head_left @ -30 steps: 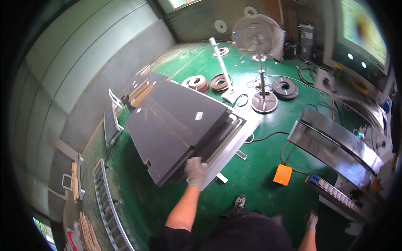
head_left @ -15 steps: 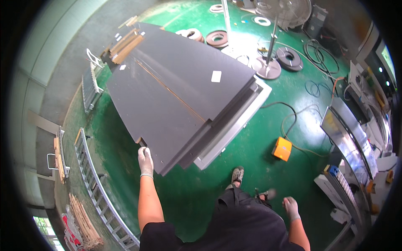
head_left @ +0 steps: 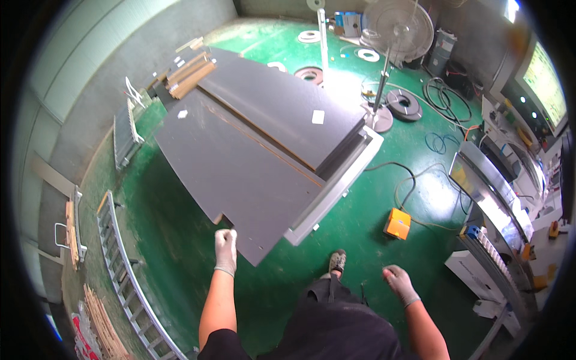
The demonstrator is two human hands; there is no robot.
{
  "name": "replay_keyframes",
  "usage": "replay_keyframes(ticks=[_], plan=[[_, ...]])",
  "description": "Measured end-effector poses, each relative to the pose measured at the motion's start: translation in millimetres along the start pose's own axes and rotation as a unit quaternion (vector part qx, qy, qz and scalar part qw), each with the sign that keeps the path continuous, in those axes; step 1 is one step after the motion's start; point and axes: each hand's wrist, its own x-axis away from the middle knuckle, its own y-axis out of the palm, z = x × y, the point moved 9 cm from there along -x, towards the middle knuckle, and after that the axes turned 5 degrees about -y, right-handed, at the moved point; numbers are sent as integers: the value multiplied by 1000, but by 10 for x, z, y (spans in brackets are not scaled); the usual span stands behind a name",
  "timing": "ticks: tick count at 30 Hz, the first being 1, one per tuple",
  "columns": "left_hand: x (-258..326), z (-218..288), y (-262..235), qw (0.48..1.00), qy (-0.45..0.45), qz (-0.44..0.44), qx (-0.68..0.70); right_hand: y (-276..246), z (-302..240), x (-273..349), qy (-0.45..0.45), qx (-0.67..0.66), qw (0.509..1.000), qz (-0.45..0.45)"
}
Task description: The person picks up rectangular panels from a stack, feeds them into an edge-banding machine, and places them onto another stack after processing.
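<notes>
My left hand (head_left: 225, 251), in a pale glove, grips the near edge of a large dark grey board (head_left: 234, 162) beside a small notch. That board lies skewed on a stack of similar panels, and its near corner juts past the stack toward me. Beyond it lies another grey panel (head_left: 264, 102) with a brown edge and a white label (head_left: 318, 117). Low on the right, my gloved right hand (head_left: 401, 284) hangs in the air, fingers curled and nothing in them. A pale grey frame or table edge (head_left: 354, 180) shows under the stack.
An orange box (head_left: 397, 224) with cables lies on the green floor to the right. A metal ladder (head_left: 129, 270) lies at the left. Coiled rolls (head_left: 403, 105) and a large fan (head_left: 399, 30) stand at the back. A cluttered workbench (head_left: 498, 192) lines the right side.
The board in my left hand has slid toward me and turned, widening the gap beside the far panel and exposing its brown edge. My right hand has risen slightly and moved left.
</notes>
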Motion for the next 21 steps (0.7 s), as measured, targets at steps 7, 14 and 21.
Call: replay_keyframes(ticks=[7, 14, 21], plan=[[691, -194, 387, 980, -117, -141, 79, 1543, -1532, -22, -23, -441, 888, -130], [1534, -324, 820, 967, -22, -247, 49, 1694, -1465, -77, 3, -527, 845, 91], [2053, -893, 280, 862, -231, -445, 67, 803, -506, 1151, 28, -573, 810, 121]])
